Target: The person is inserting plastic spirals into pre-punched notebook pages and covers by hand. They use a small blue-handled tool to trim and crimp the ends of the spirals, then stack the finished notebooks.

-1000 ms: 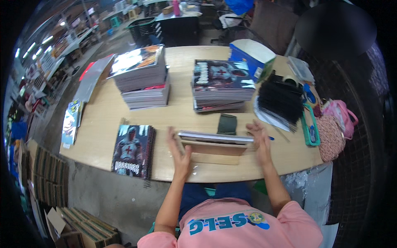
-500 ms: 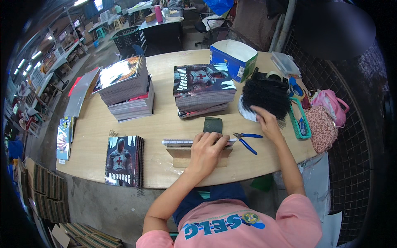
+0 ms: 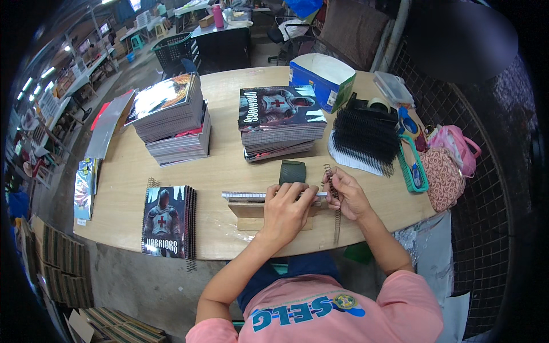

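Packets [image 3: 86,188] with multicoloured printed fronts lie at the left edge of the bench [image 3: 223,171]. Spiral-bound notebooks [image 3: 163,220] follow; the top cover shows an armoured figure with a red cross above large white lettering. The left stack [image 3: 171,123] stands behind them, its glossy top cover obscured by glare. The book [image 3: 240,196] stands on edge against a brown rest [image 3: 246,210] at the near centre of the bench; its upper edge is pale with a row of small marks. The left hand [image 3: 289,211] is clamped over this edge, fingers bent. The centre stack [image 3: 281,114], behind, repeats the armoured cover with its lettering sideways. The pink shirt [image 3: 323,317] bears large blue-green lettering and a round emblem. The blue box [image 3: 309,83] is open-topped; its contents cannot be told. The right hand [image 3: 351,197] is pinched on a dark wire coil [image 3: 337,226] at the book's right end. Black coils [image 3: 366,134] lie piled on a white sheet [image 3: 344,155]. The green basket [image 3: 404,163] holds a blue item [image 3: 417,171].
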The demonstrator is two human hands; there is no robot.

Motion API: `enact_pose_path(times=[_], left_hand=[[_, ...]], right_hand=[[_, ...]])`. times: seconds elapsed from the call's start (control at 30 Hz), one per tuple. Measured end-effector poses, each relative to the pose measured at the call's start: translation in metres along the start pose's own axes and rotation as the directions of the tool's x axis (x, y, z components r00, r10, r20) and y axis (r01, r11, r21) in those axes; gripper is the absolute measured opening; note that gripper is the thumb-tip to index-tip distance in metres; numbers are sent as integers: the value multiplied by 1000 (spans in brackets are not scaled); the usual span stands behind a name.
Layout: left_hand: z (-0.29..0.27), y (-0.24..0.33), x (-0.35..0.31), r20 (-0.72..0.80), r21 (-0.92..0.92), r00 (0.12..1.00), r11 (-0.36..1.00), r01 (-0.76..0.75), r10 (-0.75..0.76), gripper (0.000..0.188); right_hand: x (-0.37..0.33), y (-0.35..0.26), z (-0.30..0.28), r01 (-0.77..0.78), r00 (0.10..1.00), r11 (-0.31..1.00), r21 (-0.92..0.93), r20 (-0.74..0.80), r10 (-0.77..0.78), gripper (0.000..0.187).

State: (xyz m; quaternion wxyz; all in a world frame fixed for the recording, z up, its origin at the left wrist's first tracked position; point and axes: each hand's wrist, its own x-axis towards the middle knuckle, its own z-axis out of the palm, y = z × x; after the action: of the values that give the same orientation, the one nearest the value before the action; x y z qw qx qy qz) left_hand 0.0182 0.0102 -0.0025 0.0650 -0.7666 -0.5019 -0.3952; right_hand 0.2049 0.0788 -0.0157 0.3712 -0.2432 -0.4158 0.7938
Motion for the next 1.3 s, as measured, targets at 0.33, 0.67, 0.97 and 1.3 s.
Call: enact_pose_path(times=[0.33, 0.67, 0.97, 1.3], left_hand=[[2, 4, -1, -6, -38, 1000, 999, 15, -15, 20], [-2, 4, -2, 11, -75, 1000, 997, -2, 3, 17], [-5, 5, -1, 14, -97, 1000, 995, -5, 7, 25], [2, -1, -29, -80, -21, 979, 981, -191, 189, 39]], right_hand=[[-21, -19, -16, 292, 917, 456, -841, 110, -384, 19], [-22, -22, -10, 299, 952, 622, -724, 186, -241, 18], [-20, -28, -4, 355, 924, 498, -791, 215, -317, 19], [-27, -34, 6, 464, 885, 396, -792, 396, -244, 18]])
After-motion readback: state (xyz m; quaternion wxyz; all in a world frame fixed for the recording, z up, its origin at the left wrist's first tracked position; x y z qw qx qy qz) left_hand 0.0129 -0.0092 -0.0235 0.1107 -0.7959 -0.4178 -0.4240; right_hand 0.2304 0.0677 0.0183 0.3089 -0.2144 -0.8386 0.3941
